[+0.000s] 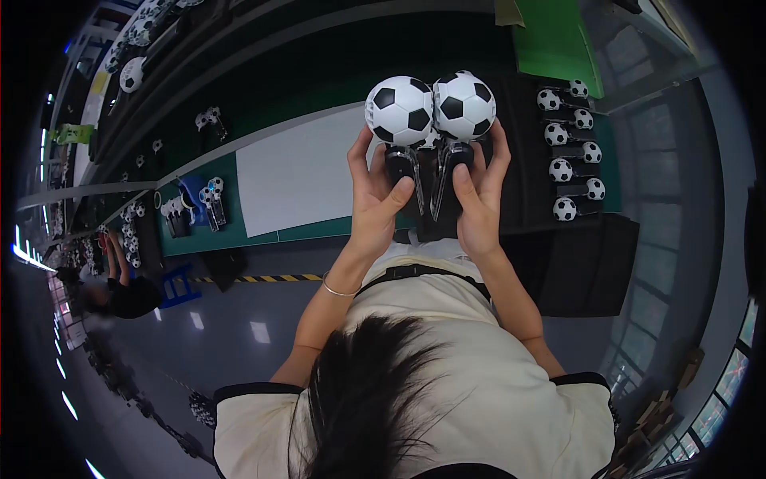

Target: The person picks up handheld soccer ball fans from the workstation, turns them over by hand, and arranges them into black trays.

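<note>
Black-and-white, football-patterned balls cap two dark-handled pieces at upper centre, held side by side with their ball ends toward the top of the frame. The left hand grasps the left piece, thumb near its handle; the right hand grips the right piece likewise. Whether the two balls touch cannot be told. Left of the hands, a white sheet covers part of the green bench. Upper right: similar ball-ended pieces in two staggered columns. Far left: another person, arms extended.
</note>
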A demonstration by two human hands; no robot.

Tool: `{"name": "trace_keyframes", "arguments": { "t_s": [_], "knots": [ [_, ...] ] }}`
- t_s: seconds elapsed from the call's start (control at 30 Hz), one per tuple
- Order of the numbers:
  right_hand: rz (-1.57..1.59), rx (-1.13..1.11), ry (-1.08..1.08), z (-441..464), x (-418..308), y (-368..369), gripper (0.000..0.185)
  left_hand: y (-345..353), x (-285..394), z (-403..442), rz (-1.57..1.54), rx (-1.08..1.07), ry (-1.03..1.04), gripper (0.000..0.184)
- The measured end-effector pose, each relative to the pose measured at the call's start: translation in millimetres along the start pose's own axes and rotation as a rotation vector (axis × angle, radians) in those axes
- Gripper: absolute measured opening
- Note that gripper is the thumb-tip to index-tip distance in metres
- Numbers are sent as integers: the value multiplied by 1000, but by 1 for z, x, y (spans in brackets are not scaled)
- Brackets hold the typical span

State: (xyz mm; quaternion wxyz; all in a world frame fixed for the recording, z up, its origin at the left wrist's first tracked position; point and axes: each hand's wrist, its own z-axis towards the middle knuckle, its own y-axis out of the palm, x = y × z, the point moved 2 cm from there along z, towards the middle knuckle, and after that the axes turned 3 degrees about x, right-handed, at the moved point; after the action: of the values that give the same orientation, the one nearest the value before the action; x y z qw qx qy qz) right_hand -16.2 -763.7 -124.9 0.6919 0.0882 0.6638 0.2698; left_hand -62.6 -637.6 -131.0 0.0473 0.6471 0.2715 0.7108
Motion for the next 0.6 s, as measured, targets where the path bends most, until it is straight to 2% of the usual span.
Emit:
{"name": "trace_keyframes", "arguments": {
  "t_s": [0.1,0.17,0.2,0.23,0.27,0.3,0.33,0.37,0.4,0.43,0.5,0.53,0.57,0.6],
  "knots": [
    [-6,0,-6,0,0,-1,69,-4,-4,0,30,14,22,85],
    [28,30,18,0,1,-7,65,-8,-5,3,85,-36,85,76],
    [162,-61,108,1,0,-16,59,-11,-3,3,83,-37,82,76],
    [297,-153,199,1,-3,-24,53,-10,1,4,-151,-182,-78,67],
    [353,-70,254,1,-1,-25,44,-9,3,4,-386,-325,-240,59],
    [350,-65,258,3,-2,-31,44,-10,0,5,-591,-405,-368,58],
    [413,-205,306,7,-4,-38,46,-9,-5,3,-806,-523,-460,58],
    [477,-343,352,7,-6,-42,47,-10,-7,-1,-888,-552,-527,57],
    [426,-287,366,5,-6,-46,51,-11,-9,-5,-966,-578,-598,60],
    [425,-280,368,5,-7,-48,51,-9,-4,-6,-970,-576,-604,60],
    [229,-135,362,9,-9,-57,62,-10,1,-7,-858,-530,-582,60],
    [226,-137,305,12,-7,-64,54,-14,0,-6,-649,-424,-541,58],
    [223,-135,305,15,-3,-72,54,-21,-4,-7,-652,-426,-543,58],
    [-92,-102,314,18,3,-85,51,-34,-15,-8,-356,-307,-531,55]
  ]
}}
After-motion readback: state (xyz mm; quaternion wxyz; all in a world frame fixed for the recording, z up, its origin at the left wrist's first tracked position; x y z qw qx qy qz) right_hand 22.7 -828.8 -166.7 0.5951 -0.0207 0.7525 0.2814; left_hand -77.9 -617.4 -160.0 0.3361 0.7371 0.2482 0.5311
